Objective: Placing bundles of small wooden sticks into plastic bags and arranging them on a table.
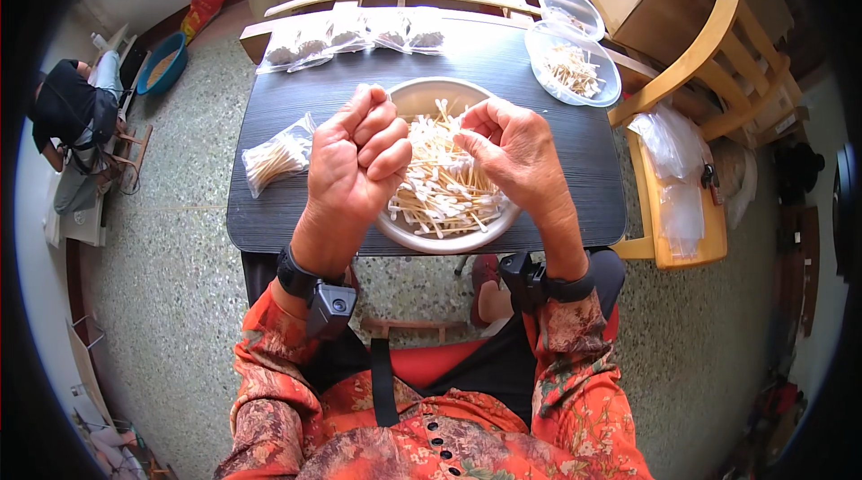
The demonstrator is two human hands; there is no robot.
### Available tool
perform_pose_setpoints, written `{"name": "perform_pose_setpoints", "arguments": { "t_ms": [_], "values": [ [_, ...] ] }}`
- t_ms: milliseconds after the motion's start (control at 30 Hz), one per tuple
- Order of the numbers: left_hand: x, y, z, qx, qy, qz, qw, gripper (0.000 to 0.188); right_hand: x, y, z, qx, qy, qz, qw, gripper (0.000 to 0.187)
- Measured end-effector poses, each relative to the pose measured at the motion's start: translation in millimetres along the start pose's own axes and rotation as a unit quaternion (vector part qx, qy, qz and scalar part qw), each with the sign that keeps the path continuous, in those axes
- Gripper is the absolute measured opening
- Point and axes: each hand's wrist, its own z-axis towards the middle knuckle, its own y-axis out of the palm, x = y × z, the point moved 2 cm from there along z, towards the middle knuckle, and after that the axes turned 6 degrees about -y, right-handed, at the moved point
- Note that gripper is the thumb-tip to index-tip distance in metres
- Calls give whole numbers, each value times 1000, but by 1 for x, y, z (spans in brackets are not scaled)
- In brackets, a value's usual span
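Over the bowl [446,242] on the worktop [503,67], you're hovering both hands: left hand [359,161] clenched, right hand [512,152] pinching swabs [440,188] lying just below, nearer the right, axes mixed.

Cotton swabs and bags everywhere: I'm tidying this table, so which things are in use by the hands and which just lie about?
In use:
- left hand, closed in a fist
- right hand, pinching swabs
- bowl of cotton swabs

Lying about:
- filled bag
- row of filled bags
- clear tubs
- chair with empty bags
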Motion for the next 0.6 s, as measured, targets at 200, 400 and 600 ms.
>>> {"name": "perform_pose_setpoints", "arguments": {
  "t_ms": [200,400,600],
  "values": [
    [-7,0,0,2,15,85,996,19,0,6,0,1,-2,-14,1000,12],
    [-9,2,-2,19,17,150,988,16,1,3,0,-25,-25,-19,999,12],
    [-8,3,0,51,29,202,978,13,-5,-5,5,35,65,238,969,11]
  ]
}}
